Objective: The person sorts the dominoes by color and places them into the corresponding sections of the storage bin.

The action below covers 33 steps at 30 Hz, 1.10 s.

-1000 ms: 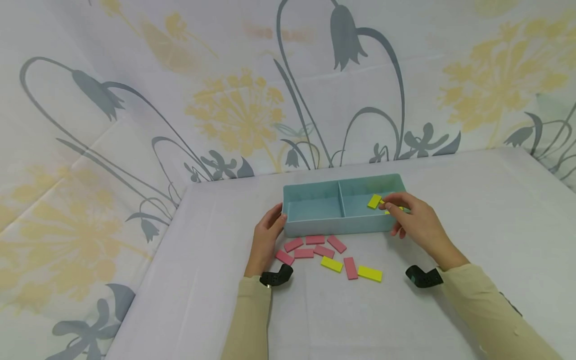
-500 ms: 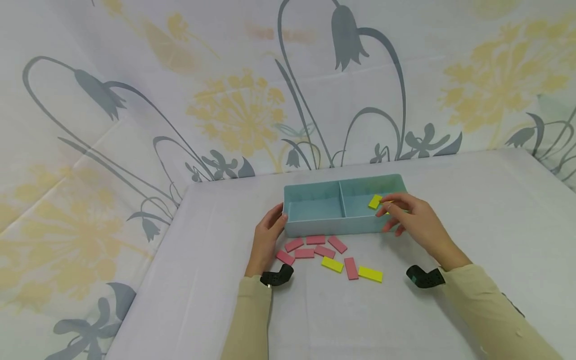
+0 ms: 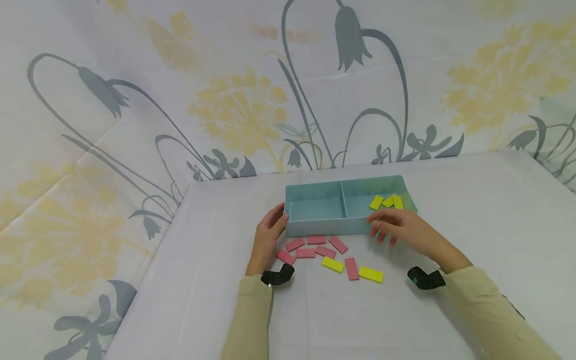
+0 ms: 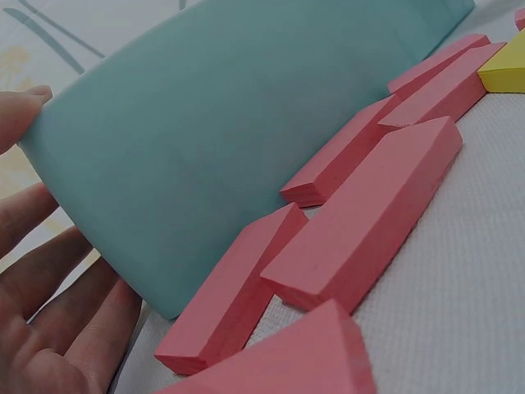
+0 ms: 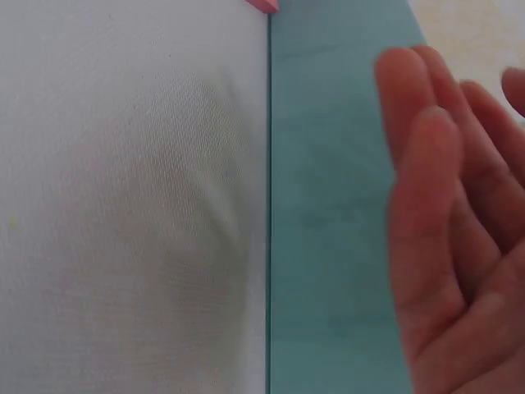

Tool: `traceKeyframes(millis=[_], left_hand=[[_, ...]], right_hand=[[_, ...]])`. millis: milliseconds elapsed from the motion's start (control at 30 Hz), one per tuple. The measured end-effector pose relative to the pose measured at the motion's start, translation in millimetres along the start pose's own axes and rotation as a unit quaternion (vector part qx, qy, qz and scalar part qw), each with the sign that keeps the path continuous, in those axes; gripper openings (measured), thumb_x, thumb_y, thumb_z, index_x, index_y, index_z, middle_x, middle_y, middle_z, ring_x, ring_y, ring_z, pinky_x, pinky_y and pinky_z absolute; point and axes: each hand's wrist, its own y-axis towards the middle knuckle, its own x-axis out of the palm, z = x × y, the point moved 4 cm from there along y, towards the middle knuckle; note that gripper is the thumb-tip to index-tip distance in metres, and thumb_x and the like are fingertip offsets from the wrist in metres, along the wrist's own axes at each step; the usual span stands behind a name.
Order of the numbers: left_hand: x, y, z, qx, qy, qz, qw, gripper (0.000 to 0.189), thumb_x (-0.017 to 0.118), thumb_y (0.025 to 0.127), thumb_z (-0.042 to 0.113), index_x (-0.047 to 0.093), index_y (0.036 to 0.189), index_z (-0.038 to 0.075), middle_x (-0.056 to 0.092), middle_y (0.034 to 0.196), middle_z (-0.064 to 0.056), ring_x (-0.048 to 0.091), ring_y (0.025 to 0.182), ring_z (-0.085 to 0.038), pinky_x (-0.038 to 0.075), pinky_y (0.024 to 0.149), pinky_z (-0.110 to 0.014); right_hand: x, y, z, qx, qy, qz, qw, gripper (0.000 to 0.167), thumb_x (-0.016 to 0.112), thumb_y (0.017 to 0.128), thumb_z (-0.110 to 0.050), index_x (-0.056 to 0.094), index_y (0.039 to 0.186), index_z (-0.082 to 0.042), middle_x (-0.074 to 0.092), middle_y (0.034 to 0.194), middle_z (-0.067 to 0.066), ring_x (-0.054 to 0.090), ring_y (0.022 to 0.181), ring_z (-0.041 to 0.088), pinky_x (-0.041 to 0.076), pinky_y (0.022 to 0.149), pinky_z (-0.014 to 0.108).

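A light blue box (image 3: 330,228) with two compartments stands on the table. My left hand (image 3: 266,235) holds its left end; in the left wrist view the thumb (image 4: 20,111) is at the top rim and the fingers lie along the end wall (image 4: 164,164). My right hand (image 3: 402,227) hovers at the front wall of the right compartment, with nothing between its loosely bent fingers. In the right wrist view that hand (image 5: 459,263) appears beside the box's front wall (image 5: 328,205). Yellow blocks (image 3: 398,202) lie inside the right compartment. The left compartment (image 3: 315,207) shows bare.
Several flat pink blocks (image 3: 305,253) lie in front of the box, some close to its front wall. Among them are two yellow blocks (image 3: 333,264) on the white cloth (image 3: 342,320). A flower-patterned cloth (image 3: 252,115) rises behind the table.
My right hand has let go of a yellow block in the right compartment and drawn back toward the front wall, uncovering the yellow blocks there. My left hand stays on the box.
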Motion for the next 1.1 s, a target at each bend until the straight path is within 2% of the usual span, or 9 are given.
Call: traceKeyframes(millis=[100,267,400,500,667,733,833,1100], left_hand=[[1.7,-4.4,8.5,-0.004,-0.005,-0.008,0.9999,0.052,0.054,0.088,0.034,0.042,0.133,0.012,0.042,0.135,-0.006,0.041,0.119,-0.012,0.036,0.096,-0.033],[4.8,-10.0,19.9,-0.004,0.004,-0.017,0.9998,0.051,0.052,0.090,0.031,0.039,0.134,0.009,0.040,0.136,-0.008,0.040,0.120,-0.014,0.036,0.096,-0.032],[4.9,-9.9,18.6,-0.007,0.000,-0.018,0.9998,0.049,0.052,0.091,0.029,0.040,0.134,0.009,0.040,0.136,-0.008,0.040,0.120,-0.014,0.036,0.097,-0.032],[3.3,-5.9,11.9,-0.007,-0.006,-0.011,0.9999,0.049,0.053,0.089,0.032,0.042,0.133,0.013,0.042,0.135,-0.006,0.041,0.119,-0.012,0.036,0.096,-0.031],[0.7,0.7,-1.3,-0.002,0.000,-0.001,1.0000,0.049,0.054,0.088,0.037,0.044,0.132,0.018,0.044,0.133,-0.001,0.042,0.118,-0.009,0.037,0.095,-0.030],[0.4,1.0,-2.4,-0.001,0.000,-0.005,1.0000,0.049,0.054,0.088,0.035,0.043,0.133,0.017,0.043,0.134,-0.002,0.041,0.119,-0.010,0.037,0.096,-0.031],[1.3,-2.6,6.6,-0.001,0.000,-0.012,0.9999,0.050,0.052,0.090,0.033,0.041,0.134,0.013,0.041,0.135,-0.005,0.040,0.120,-0.012,0.036,0.096,-0.031],[3.2,-8.0,15.9,-0.007,-0.001,-0.010,0.9999,0.051,0.053,0.089,0.032,0.041,0.134,0.011,0.041,0.135,-0.007,0.041,0.120,-0.013,0.036,0.096,-0.032]], right_hand=[[6.8,-0.1,1.4,0.000,-0.015,-0.040,0.9991,0.032,0.052,0.091,-0.028,0.054,0.112,-0.004,0.062,0.089,0.009,0.059,0.076,0.025,0.050,0.062,0.034],[13.1,-0.7,3.8,-0.003,-0.032,-0.072,0.9969,0.029,0.052,0.090,-0.024,0.055,0.111,-0.004,0.062,0.086,0.006,0.058,0.074,0.021,0.050,0.062,0.032],[19.6,-3.0,5.6,0.005,-0.047,-0.118,0.9919,0.028,0.053,0.090,-0.023,0.054,0.111,-0.005,0.062,0.085,0.004,0.058,0.073,0.020,0.049,0.063,0.030],[23.4,-3.7,7.0,0.017,-0.055,-0.146,0.9875,0.030,0.054,0.089,-0.025,0.054,0.112,-0.007,0.061,0.085,0.002,0.057,0.074,0.020,0.048,0.063,0.030],[25.6,-3.5,7.4,0.036,-0.065,-0.154,0.9852,0.032,0.056,0.087,-0.028,0.054,0.113,-0.008,0.061,0.082,0.001,0.055,0.073,0.019,0.046,0.064,0.032],[26.6,-3.3,7.6,0.041,-0.072,-0.154,0.9846,0.032,0.056,0.087,-0.029,0.054,0.112,-0.009,0.061,0.081,0.000,0.055,0.072,0.018,0.046,0.064,0.032],[28.1,-2.3,8.0,0.048,-0.088,-0.154,0.9830,0.032,0.056,0.087,-0.030,0.055,0.112,-0.011,0.060,0.078,-0.001,0.055,0.070,0.017,0.045,0.063,0.032],[35.4,-4.3,2.0,0.057,-0.143,-0.155,0.9759,0.028,0.061,0.083,-0.034,0.059,0.105,-0.016,0.054,0.064,-0.002,0.052,0.061,0.014,0.040,0.056,0.028]])
